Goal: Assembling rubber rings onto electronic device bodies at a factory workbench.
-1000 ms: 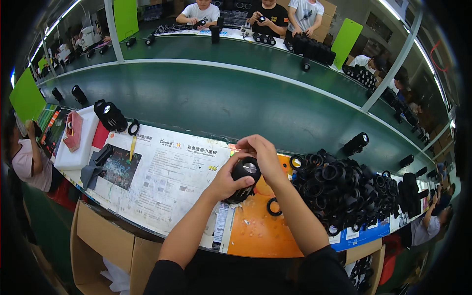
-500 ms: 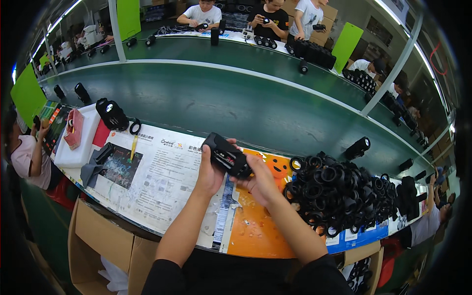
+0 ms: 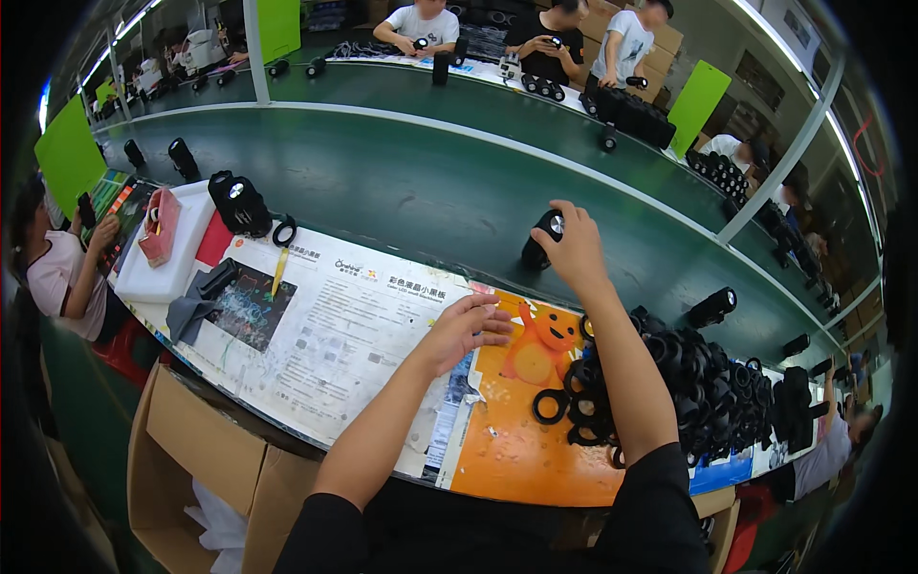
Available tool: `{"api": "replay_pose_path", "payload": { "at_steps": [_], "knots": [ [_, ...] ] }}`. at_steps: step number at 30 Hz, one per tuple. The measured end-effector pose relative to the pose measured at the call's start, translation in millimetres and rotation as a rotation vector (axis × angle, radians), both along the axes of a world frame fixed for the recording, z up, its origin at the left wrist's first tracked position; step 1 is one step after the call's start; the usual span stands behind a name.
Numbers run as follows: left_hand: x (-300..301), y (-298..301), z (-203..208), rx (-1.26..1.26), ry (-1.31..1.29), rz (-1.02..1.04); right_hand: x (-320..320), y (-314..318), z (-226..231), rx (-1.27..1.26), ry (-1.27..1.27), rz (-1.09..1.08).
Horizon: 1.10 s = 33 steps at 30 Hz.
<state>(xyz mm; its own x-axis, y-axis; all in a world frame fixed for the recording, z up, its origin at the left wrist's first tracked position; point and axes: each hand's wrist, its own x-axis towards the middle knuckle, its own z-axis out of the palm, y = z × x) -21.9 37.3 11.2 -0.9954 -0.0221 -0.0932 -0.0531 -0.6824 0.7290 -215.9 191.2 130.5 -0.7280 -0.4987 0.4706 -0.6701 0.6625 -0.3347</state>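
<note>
My right hand (image 3: 576, 247) reaches out over the green belt, with thumb and fingers around the top of a black cylinder (image 3: 535, 256) with a silver disc in its end. The cylinder stands upright at the belt's near edge, and I cannot tell how firmly it is gripped. Over the table, my left hand (image 3: 467, 333) is open and empty, fingers apart, by the border between the white printed sheet (image 3: 335, 316) and the orange sheet (image 3: 507, 459). A heap of black rings (image 3: 712, 383) lies right of my right forearm, which hides part of it. One black ring (image 3: 550, 407) sits at its left edge.
The green belt (image 3: 382, 206) runs across beyond the table. More black cylinders (image 3: 712, 306) stand or lie along it. At left are a white foam tray (image 3: 182, 253), a grey cloth (image 3: 191, 318) and a cardboard box (image 3: 196, 426) below the edge. Co-workers sit opposite and on both sides.
The black cylinder, held before in both hands over the table, is now on the belt in my right hand. My left hand has let go and opened. The view has shifted slightly.
</note>
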Motion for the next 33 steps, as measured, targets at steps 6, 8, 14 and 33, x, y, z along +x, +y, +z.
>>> {"api": "replay_pose_path", "payload": {
  "at_steps": [6,8,14,33],
  "knots": [
    [0.4,0.4,5.4,-0.030,-0.026,-0.012,-18.4,8.5,-11.5,0.048,-0.033,-0.059],
    [-0.2,1.1,7.0,-0.036,-0.029,-0.011,-12.2,9.9,-14.3,0.048,0.000,-0.063],
    [5.1,-0.9,9.7,-0.023,-0.020,0.046,82.6,14.2,-4.6,-0.023,0.328,0.082],
    [8.7,-33.8,-22.7,-0.895,-0.040,0.784,231.6,35.6,-106.0,-0.128,-0.105,0.426]
  ]
}}
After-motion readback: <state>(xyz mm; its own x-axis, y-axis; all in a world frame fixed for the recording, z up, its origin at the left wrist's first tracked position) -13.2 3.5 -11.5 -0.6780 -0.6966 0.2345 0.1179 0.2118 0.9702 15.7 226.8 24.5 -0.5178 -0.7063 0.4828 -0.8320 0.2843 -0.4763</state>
